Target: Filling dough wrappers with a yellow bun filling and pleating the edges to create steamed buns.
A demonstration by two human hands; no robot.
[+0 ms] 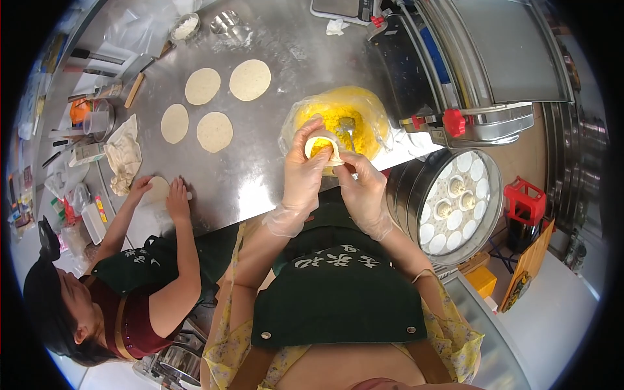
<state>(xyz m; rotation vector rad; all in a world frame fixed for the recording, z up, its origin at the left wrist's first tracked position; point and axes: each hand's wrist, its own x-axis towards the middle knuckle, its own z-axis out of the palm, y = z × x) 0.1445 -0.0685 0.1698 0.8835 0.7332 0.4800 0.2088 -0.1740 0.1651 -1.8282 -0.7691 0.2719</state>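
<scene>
Cupped in my left hand (303, 162) is a dough wrapper (336, 150) with crumbly yellow filling (319, 147) inside it. The fingers of my right hand (361, 188) pinch the wrapper's right edge. Both hands wear thin clear gloves. Just beyond them sits a plastic-lined bowl of yellow filling (330, 117), with a metal spoon (350, 129) standing in it. Several flat dough rounds (214, 132) lie on the steel table (250, 170) to the left.
At the right stands a round steamer (434, 227) with white paper discs and two pleated buns (457, 187). A machine with a red knob (457, 123) is behind it. To my left a co-worker's hands (176, 198) work a dough round (156, 190) with a rolling pin.
</scene>
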